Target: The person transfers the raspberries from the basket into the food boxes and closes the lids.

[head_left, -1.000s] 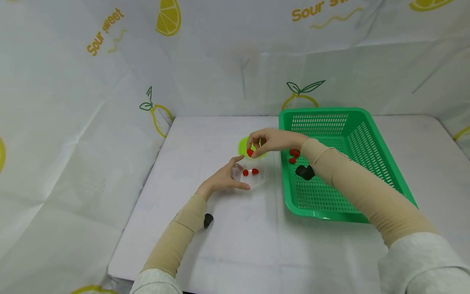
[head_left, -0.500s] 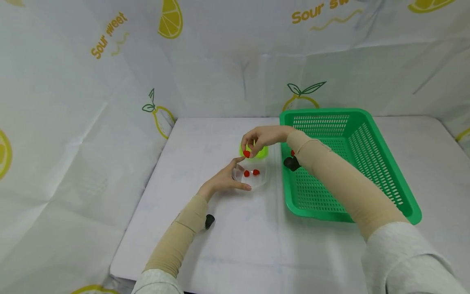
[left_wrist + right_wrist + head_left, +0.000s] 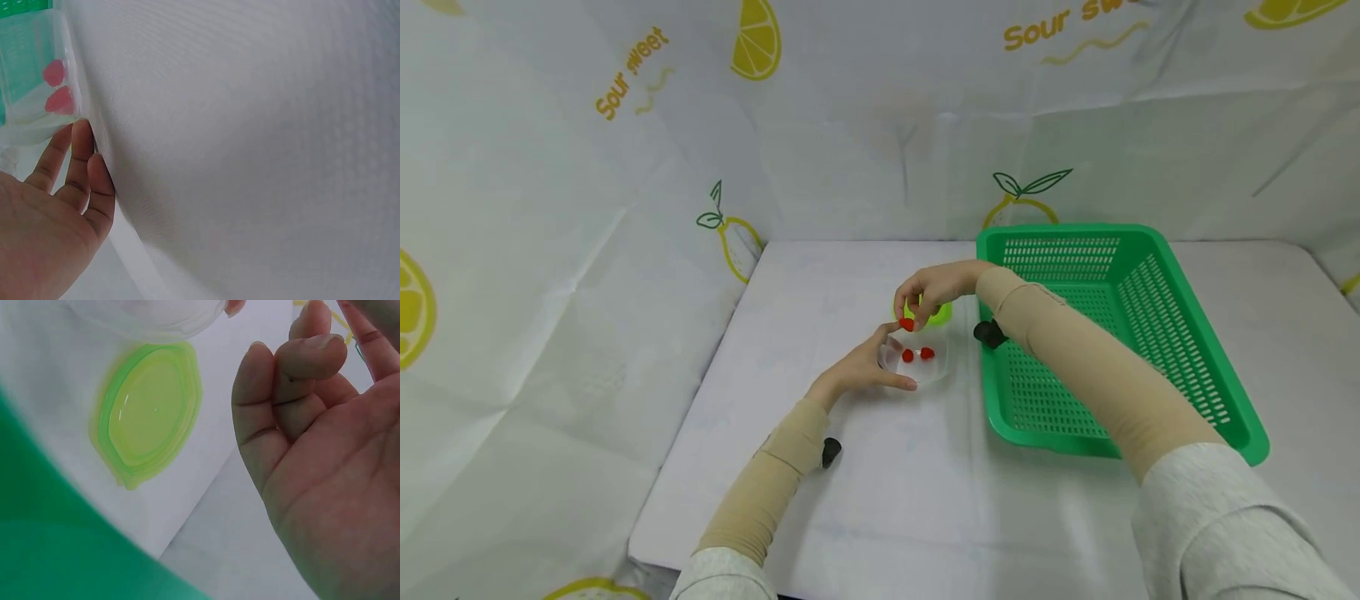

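In the head view my left hand holds a clear plastic container by its left side, thumb at the near side and a finger at the far side. Two small red berries lie inside; the left wrist view shows them through the clear wall. Over the container's far edge, my right hand pinches another small red berry between thumb and fingers. That berry is hidden in the right wrist view. Behind the container a lime-green lid lies on the table, partly covered by my right hand in the head view.
A green perforated basket stands at the right, with my right forearm across it. Black wrist pieces sit under my forearms. A white sheet with lemon prints hangs behind the white table.
My right hand has moved left from the basket side, then slightly down towards the container with the berry. Berries seen in the basket earlier are now hidden by the arm. My left hand stays put.
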`<state>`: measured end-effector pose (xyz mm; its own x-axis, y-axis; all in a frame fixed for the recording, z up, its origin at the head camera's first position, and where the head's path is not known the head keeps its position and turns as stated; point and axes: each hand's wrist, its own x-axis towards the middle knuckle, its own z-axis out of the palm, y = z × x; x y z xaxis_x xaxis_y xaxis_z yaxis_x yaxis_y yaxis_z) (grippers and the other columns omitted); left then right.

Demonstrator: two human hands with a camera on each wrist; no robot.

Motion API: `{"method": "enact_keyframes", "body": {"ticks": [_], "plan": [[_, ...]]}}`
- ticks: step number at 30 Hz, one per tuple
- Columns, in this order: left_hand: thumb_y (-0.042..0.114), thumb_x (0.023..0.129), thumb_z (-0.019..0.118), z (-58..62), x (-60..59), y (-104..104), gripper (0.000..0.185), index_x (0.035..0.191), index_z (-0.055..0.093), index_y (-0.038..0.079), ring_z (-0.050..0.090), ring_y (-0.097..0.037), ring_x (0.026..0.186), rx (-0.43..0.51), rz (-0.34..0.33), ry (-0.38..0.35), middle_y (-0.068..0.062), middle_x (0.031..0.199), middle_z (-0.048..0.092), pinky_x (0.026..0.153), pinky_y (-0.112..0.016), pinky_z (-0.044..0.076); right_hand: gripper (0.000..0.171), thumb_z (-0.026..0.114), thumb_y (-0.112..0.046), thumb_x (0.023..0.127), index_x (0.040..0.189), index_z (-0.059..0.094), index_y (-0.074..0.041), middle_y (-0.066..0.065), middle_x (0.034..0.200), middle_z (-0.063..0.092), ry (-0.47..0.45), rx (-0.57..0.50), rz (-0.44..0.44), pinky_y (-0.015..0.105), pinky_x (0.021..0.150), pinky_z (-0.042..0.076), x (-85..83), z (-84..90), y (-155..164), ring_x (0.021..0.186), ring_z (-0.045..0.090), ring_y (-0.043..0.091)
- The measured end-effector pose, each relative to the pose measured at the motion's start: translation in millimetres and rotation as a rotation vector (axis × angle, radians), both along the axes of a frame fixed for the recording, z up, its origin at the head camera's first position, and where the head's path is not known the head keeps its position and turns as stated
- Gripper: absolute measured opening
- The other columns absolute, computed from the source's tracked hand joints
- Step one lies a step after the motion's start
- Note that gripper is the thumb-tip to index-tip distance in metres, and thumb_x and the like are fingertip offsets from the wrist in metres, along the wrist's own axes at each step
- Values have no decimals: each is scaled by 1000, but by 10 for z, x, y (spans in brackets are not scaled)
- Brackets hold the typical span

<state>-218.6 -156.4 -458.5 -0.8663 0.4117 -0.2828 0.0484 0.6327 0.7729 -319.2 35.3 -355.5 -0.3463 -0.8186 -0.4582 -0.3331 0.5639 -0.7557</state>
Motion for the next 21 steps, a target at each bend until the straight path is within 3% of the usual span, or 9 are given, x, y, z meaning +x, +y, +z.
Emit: {"method": "enact_keyframes", "body": {"ticks": [9,21], "plan": [[51,66,79,9,-8,-5,104,146,16,28,53,-20,102,-4,3,0,6,130,46,97,-42,41,18,60,-11,84,102,62,-12,0,77,49,-68,-46,-28,24,67,40,-47,-12,-79,73,46,18],[49,66,80,-1,-5,-3,98,143,21,34,48,-21,113,27,6,-14,5,130,46,100,-45,38,17,64,-7,83,99,61,-12,-2,70,42,-108,159,-63,21,58,33,-112,-70,-196,56,31,13]]}}
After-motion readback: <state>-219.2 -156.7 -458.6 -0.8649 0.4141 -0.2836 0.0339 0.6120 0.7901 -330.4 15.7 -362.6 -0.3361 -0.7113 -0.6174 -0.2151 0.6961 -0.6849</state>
